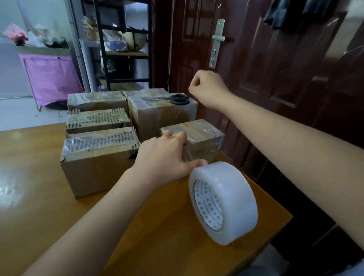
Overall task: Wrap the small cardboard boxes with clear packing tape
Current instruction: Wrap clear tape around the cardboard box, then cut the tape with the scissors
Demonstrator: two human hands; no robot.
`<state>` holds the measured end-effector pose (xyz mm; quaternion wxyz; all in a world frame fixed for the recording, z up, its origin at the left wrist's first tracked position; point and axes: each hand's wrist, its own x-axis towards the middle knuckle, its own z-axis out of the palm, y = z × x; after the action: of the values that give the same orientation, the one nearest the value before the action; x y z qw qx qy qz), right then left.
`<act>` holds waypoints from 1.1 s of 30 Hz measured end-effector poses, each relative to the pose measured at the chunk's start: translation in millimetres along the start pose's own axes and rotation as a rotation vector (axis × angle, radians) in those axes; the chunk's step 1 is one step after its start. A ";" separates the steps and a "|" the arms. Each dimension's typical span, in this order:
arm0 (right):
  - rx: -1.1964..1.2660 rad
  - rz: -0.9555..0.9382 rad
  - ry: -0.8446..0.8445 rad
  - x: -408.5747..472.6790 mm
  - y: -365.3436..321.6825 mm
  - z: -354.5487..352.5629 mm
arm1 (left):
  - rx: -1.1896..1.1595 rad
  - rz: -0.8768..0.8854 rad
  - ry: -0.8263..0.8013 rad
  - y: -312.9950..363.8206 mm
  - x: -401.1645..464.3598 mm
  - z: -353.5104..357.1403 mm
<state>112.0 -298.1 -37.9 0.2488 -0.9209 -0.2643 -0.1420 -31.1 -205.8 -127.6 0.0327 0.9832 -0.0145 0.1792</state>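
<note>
Head view: L hand (164, 157) grips small taped box (200, 140) at near-left corner, fingers curled over top, thumb on side. Tape roll (223, 202) on edge just nearer than thumb, core facing left. R hand (207, 87) fisted, empty, above box, beside scissors (171, 99). L nearer roll.

glossy wooden table (32, 165), tape-shiny cardboard boxes (95, 171)
</note>
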 end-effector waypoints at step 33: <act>0.371 0.055 0.649 -115.2 90.2 51.1 | 0.015 0.012 -0.095 4.4 -2.2 -1.3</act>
<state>74.4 -385.2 -160.5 0.4858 -0.7742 -0.1680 -0.3693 -33.8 -210.1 -126.9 0.0238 0.9907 -0.0205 0.1327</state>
